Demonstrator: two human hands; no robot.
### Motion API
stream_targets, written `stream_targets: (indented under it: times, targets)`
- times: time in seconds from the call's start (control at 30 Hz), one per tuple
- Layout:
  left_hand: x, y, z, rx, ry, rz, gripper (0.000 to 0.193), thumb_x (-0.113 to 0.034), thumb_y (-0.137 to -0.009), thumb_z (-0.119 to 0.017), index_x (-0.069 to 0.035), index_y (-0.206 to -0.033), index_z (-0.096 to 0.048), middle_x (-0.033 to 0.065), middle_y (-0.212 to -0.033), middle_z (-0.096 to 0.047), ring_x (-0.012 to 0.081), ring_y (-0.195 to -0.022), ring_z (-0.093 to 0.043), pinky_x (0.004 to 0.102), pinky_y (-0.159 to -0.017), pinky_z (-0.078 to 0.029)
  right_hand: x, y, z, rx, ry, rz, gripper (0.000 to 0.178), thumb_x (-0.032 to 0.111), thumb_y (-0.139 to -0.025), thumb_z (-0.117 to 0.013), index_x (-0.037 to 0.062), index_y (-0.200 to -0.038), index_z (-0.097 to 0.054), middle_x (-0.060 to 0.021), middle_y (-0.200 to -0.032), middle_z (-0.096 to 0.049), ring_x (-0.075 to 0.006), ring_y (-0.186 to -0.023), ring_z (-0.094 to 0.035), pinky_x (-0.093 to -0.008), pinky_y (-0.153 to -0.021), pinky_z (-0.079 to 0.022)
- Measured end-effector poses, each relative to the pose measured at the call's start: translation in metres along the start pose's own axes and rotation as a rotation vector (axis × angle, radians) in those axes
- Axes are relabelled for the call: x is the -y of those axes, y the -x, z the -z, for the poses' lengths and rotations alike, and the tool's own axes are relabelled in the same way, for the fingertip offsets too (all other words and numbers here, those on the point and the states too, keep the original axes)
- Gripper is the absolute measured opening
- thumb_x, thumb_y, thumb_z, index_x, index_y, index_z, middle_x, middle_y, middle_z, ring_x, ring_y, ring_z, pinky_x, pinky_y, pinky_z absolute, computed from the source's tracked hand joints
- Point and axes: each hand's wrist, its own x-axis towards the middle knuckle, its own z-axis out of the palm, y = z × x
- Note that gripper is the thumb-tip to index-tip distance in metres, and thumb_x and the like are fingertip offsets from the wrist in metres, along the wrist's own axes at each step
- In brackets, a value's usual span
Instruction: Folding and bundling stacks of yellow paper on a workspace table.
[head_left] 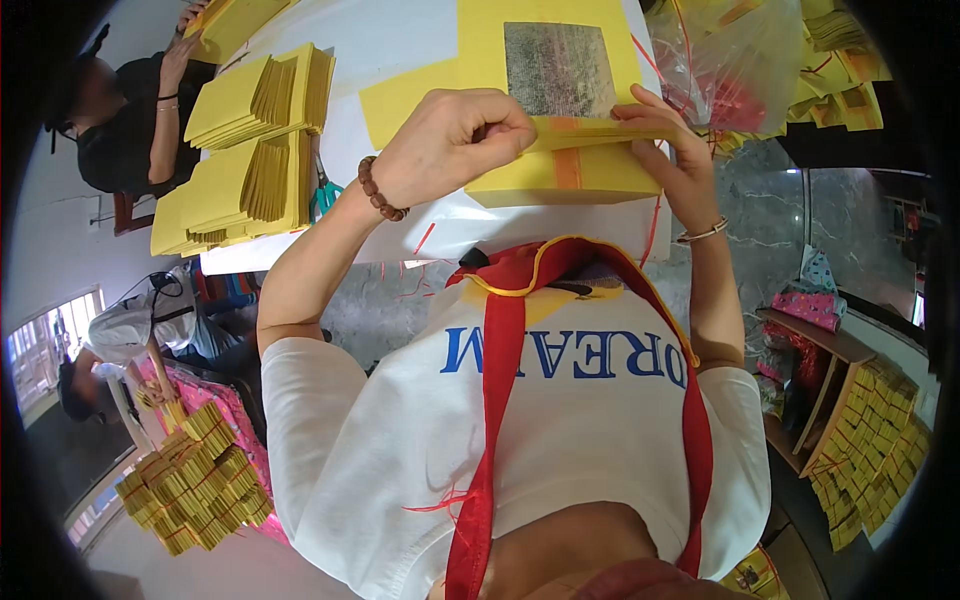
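In front of me on the white-covered table lies a thick stack of yellow paper (570, 190), with an orange strip on its near side. On the top paper is a large grey, silvery square (560, 70). My left hand (455, 140), with a brown bead bracelet at the wrist, is closed in a pinch at the left end of the raised near edge; what its fingertips hold is hidden. My right hand (680, 155) grips the right end of that raised yellow paper edge (600, 133), fingers above and thumb below.
Fanned yellow paper bundles (240, 190) stand at the table's left, beside teal-handled scissors (324, 192). A clear plastic bag (740, 60) lies at the far right. Two other people (130, 120) work at the left, one near tied yellow bundles (195, 480). More bundles (870, 440) are stacked at right.
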Motion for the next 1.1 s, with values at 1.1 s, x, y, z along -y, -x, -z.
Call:
stream_targets:
  times: [1.1]
  targets:
    - [0.028,-0.016,0.015,-0.096,0.334,0.307,0.028,-0.027,-0.086,-0.059,0.001,-0.084,-0.059,-0.001,-0.061,-0.053,0.0038,-0.052,-0.044,0.0205,-0.047,-0.037,0.042,-0.027,-0.007,-0.182,-0.25,-0.454,0.032,0.003,-0.08,-0.063,0.0006,-0.111,-0.057,-0.0065,-0.099,-0.061,-0.0078,-0.082,-0.056,-0.0204,-0.069,-0.045]
